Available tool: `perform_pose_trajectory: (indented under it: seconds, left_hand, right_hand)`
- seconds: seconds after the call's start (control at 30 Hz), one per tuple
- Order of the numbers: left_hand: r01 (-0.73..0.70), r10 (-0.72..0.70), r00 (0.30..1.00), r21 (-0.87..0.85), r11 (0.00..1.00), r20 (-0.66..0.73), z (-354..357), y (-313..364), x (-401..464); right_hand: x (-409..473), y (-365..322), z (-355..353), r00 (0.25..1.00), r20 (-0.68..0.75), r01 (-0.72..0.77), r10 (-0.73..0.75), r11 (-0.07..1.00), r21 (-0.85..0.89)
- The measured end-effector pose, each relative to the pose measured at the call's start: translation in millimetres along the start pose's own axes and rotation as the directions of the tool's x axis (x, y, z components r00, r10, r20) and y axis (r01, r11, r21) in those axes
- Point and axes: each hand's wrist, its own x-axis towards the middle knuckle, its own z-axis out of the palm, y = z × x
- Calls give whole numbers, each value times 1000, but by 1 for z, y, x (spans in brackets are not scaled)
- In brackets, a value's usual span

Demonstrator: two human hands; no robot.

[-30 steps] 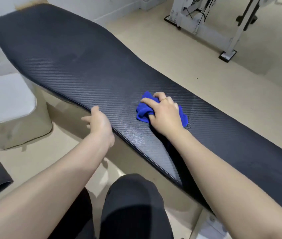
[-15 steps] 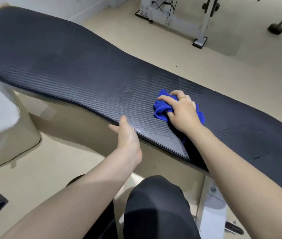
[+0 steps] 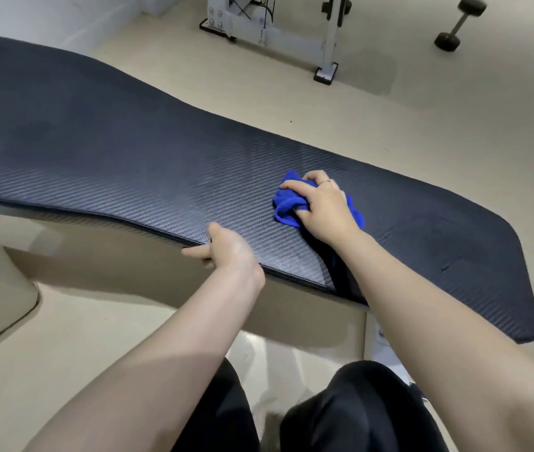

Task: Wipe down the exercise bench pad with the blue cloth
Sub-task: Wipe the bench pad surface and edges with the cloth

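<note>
The blue cloth point(image 3: 286, 203) lies bunched on the bench pad point(image 3: 128, 164), toward its right end, wadded probably so it takes pressure. The right hand point(image 3: 322, 208) presses down on it with fingers curled into the folds, gripping it for the stroke. The left hand point(image 3: 226, 252) clasps the pad's near edge, thumb on top, seemingly to brace the body. A dumbbell point(image 3: 459, 22) sits well apart on the floor.
</note>
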Motion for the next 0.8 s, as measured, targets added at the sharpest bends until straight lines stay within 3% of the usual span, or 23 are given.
perform_pose_trajectory:
  seconds: [0.1,0.2,0.27,0.33,0.47,0.57,0.7,0.73,0.8]
  left_hand:
    - [-36,40,996,51,998,-80,8,-3,-3]
    - [-59,72,988,98,993,-139,12,-7,-5]
    - [-83,95,985,85,993,-142,14,-8,-4]
    - [-99,106,983,55,994,-147,14,-9,-2]
    - [-167,167,966,15,986,-196,18,-12,-2]
    - [-238,260,924,111,965,-281,24,-18,3]
    - [-346,451,845,351,870,-287,29,-32,2]
    - [-371,489,827,385,845,-277,30,-36,4]
    - [-395,539,797,438,807,-273,30,-40,8]
  right_hand:
    - [-25,-3,-4,987,56,145,-148,988,49]
    - [-52,3,-9,908,232,326,-349,936,133]
    - [-35,14,-11,884,233,392,-406,914,107]
    - [1,23,-7,916,124,380,-381,924,33]
    - [53,22,1,982,2,188,-188,982,-16]
    - [38,15,-1,953,46,299,-299,954,15]
    - [11,34,-14,795,233,548,-560,828,121]
    - [22,41,-16,786,235,561,-571,820,116]
    - [55,50,-12,851,144,503,-505,863,51]
